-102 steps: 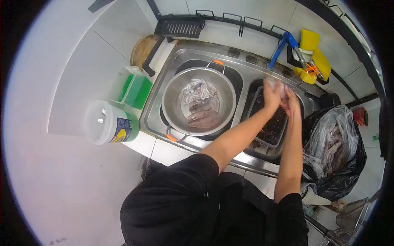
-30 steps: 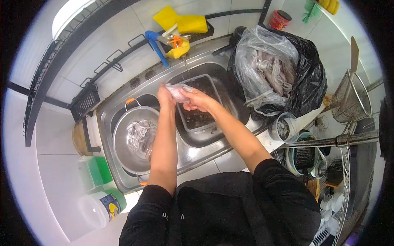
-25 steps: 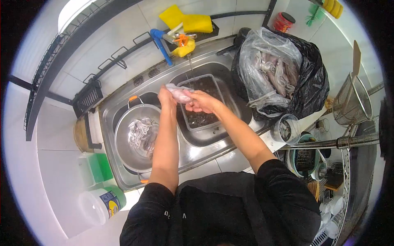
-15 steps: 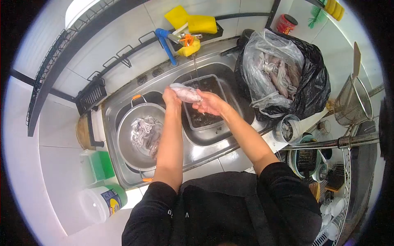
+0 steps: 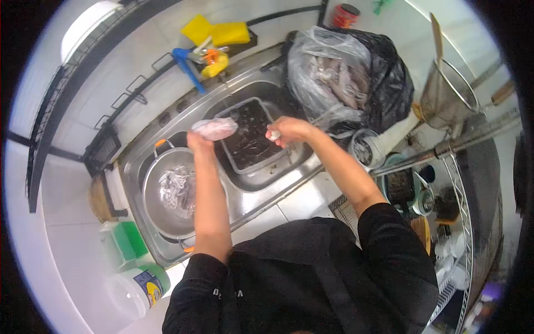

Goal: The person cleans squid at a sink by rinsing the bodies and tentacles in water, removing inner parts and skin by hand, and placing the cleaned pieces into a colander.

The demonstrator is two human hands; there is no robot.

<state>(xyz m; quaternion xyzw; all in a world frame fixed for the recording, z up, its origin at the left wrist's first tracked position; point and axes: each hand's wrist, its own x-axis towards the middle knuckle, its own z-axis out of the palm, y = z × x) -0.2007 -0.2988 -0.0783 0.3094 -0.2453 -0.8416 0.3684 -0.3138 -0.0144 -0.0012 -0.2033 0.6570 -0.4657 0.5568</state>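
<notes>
My left hand [image 5: 199, 141] grips one end of a pale pinkish squid body [image 5: 216, 128], held up over the divider between the two sink basins. Apart from it, to the right, my right hand [image 5: 290, 131] is closed around a small whitish piece [image 5: 273, 134], above the right basin. Below both hands lies a clear rectangular tray [image 5: 240, 168] with dark water and scraps in it. In the left basin a steel colander-like pot [image 5: 154, 207] with orange handles holds pale squid pieces [image 5: 178, 190].
A plastic-lined black bag [image 5: 392, 83] with more squid stands right of the sink. A clear cup [image 5: 367, 149] is beside it. Yellow cloths [image 5: 231, 33] and a blue tap handle [image 5: 189, 69] are behind the sink. Green containers [image 5: 129, 240] stand at left; a strainer [image 5: 445, 94] is at right.
My right hand has come off the squid body and moved right with a small whitish piece. My left hand still holds the body. The camera view has shifted, and the tap's water stream no longer shows.
</notes>
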